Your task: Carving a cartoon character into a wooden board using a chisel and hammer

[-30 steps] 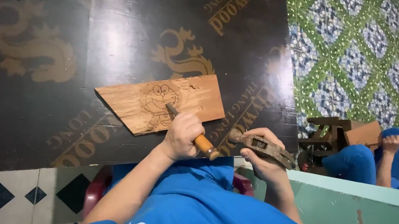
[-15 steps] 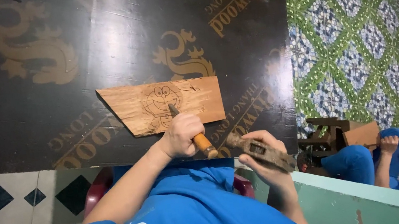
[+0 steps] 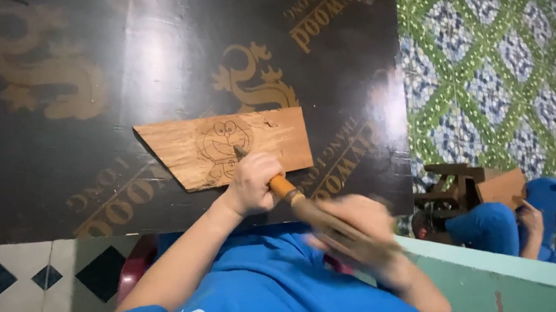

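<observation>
Left hand [image 3: 251, 184] clenched round a chisel [image 3: 274, 182], orange handle jutting behind the fist, tip on the wooden plank [image 3: 226, 149] just ahead of it, at the cartoon outline drawn there. Right hand [image 3: 353, 229] grips a wooden mallet [image 3: 327, 225]. Change: half a second ago the mallet hung back, sharp in view; now it is blurred and up against the handle end, so a blow is landing. Plank lies flat on the dark board [image 3: 135, 67]. Beyond the mallet side, another person [image 3: 519, 223] sits low.

Left hand [image 3: 251, 184] fisted, forearm angled up from lower left, bare below blue sleeve. Right hand [image 3: 357, 228] motion-blurred, closed grip, just right of and below left hand.
</observation>
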